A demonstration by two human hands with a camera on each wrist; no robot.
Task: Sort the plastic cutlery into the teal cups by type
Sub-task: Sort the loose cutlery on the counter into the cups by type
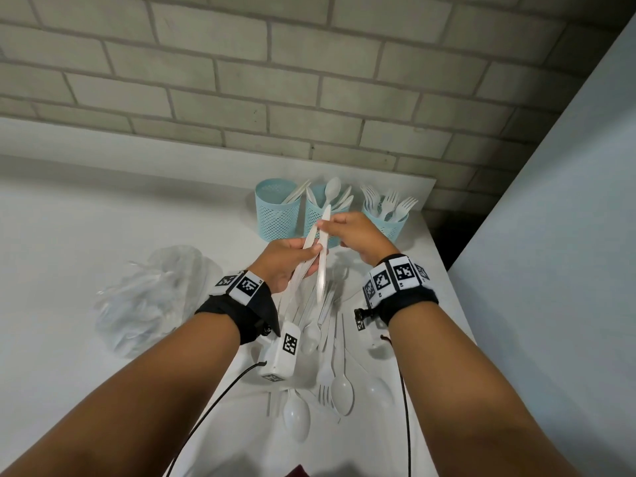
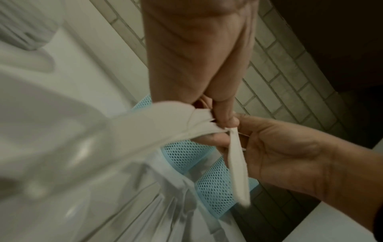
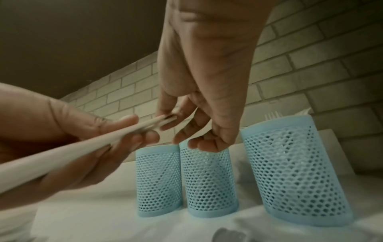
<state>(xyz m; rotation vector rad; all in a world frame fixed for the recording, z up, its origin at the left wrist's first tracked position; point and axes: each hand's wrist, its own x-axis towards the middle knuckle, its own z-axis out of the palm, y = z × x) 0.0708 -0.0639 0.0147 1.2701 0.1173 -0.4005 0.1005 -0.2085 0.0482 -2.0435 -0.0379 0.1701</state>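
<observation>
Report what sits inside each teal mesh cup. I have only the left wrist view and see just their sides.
Observer: The head view shows the left teal mesh cup holding white plastic knives, the middle cup white spoons and the right cup white forks.
Operator: Say what is still unsorted.
Observer: A loose pile of white cutlery, with spoons and forks showing, lies on the white table, nearer the person than the cups.

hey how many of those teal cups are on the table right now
3, in a row near the wall: the left cup holds knives, the middle cup holds spoons behind the raised hands, and the right cup holds forks. None seems hidden.
</observation>
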